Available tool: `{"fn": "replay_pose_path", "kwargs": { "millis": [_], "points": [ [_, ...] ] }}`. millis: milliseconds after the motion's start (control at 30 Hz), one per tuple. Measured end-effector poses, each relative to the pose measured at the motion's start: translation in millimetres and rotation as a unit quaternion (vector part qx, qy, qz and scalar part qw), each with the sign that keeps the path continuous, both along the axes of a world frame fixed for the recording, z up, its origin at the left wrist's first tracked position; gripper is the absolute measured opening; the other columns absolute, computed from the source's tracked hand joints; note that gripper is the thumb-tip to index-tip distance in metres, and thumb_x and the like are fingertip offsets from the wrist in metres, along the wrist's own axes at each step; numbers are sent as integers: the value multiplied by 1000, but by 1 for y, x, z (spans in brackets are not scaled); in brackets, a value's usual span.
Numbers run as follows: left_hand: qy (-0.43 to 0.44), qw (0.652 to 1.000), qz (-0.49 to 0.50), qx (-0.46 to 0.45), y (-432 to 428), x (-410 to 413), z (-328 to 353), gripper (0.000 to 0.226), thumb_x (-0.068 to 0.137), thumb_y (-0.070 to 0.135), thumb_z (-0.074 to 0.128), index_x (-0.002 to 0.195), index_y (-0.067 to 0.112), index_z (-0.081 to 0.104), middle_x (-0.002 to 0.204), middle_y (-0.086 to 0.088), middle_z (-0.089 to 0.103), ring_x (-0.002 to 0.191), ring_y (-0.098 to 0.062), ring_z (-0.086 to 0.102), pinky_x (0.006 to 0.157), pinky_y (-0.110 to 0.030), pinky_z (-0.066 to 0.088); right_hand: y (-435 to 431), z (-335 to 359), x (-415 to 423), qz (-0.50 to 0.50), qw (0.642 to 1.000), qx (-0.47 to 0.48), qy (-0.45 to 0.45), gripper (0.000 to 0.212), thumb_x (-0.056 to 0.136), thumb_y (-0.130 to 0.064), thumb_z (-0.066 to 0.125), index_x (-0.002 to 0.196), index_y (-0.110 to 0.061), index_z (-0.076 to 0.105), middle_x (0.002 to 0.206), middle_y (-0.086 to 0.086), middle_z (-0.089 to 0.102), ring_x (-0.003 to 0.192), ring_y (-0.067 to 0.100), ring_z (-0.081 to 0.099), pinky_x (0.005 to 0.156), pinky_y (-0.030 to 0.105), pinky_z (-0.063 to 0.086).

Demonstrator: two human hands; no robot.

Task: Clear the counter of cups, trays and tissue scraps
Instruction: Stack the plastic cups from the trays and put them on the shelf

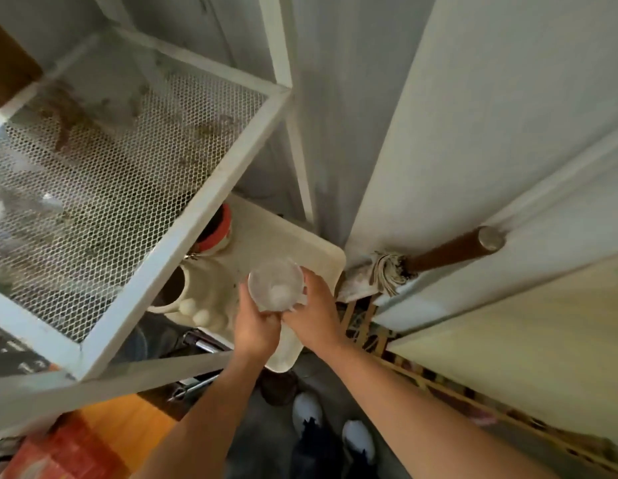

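Note:
I hold a clear plastic cup [275,284] with something white inside it, over a cream tray [279,236]. My left hand [255,326] grips the cup from below on the left. My right hand [314,312] wraps its right side and base. On the tray stand a cream mug [193,299] with a dark inside and round bumps, and a cup with an orange-red rim [219,233], both partly hidden under the white rack.
A white metal rack with a mesh shelf [120,188] juts out at the left, over part of the tray. A white wall and door panels [473,133] rise at the right, with a brown wooden handle [456,250]. My shoes [335,426] stand on the grey floor below.

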State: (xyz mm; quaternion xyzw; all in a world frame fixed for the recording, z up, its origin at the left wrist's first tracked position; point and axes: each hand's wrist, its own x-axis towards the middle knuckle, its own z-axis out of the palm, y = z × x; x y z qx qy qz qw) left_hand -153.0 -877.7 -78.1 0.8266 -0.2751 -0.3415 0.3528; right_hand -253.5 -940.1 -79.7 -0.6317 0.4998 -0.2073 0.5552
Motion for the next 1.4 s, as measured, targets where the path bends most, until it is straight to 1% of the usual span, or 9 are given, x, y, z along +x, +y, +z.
{"fn": "replay_pose_path", "kwargs": {
  "millis": [133,333,467,600,700,933,1100,1233,1400],
  "points": [
    [11,1000,1,-7,5,5,-20,82,81,-13,61,151,15,27,122,6,50,112,-6,47,78,2,35,2,-23,7,5,1000,-8,22,67,69,-8,81,122,-39,53,106,-23,51,102,-20,50,74,1,44],
    [42,999,-1,-17,8,6,-24,82,81,-16,61,150,15,30,114,24,48,96,31,49,71,7,37,8,-39,8,4,998,12,57,66,75,-17,82,131,-33,51,118,-12,49,106,-1,51,89,14,50],
    [89,994,33,51,11,11,-14,70,85,-1,69,146,12,35,122,5,52,75,14,60,58,1,43,6,-28,1,29,994,41,100,82,76,-18,83,146,-20,40,136,3,47,124,20,50,100,40,51],
    [84,990,34,106,15,9,9,68,84,11,73,142,10,39,129,-8,57,104,-20,64,90,-34,55,0,-1,-14,61,987,33,142,80,80,-22,78,148,-17,36,135,7,49,119,22,52,101,35,47],
    [104,986,67,115,21,1,33,60,88,19,71,141,10,42,130,-14,57,115,-33,60,97,-50,52,-4,26,-28,103,977,45,182,63,87,-23,71,143,-13,44,131,9,54,114,23,56,93,28,45],
    [39,992,31,113,66,-38,113,38,90,22,67,124,13,54,101,-7,63,96,-29,64,89,-40,54,18,95,-73,239,938,-31,248,42,91,-25,61,129,-8,58,122,14,62,108,27,58,87,29,47],
    [-82,986,-49,137,124,-75,164,38,91,25,61,127,19,51,108,-2,60,93,-20,59,76,-28,47,49,143,-102,314,908,-113,253,47,92,-31,57,134,-10,56,131,14,60,118,30,56,91,31,44],
    [-157,976,-45,144,184,-102,196,34,90,24,58,123,16,53,115,-6,62,103,-25,60,85,-34,52,85,177,-113,372,876,-171,254,46,93,-36,55,133,-13,55,132,11,59,117,29,56,90,34,44],
    [-189,969,2,158,264,-119,216,33,90,22,58,122,16,51,121,-8,57,106,-28,60,85,-38,53,143,203,-115,446,822,-258,242,19,93,-31,56,102,-16,62,107,5,64,97,28,61,78,35,47]
  ]
}}
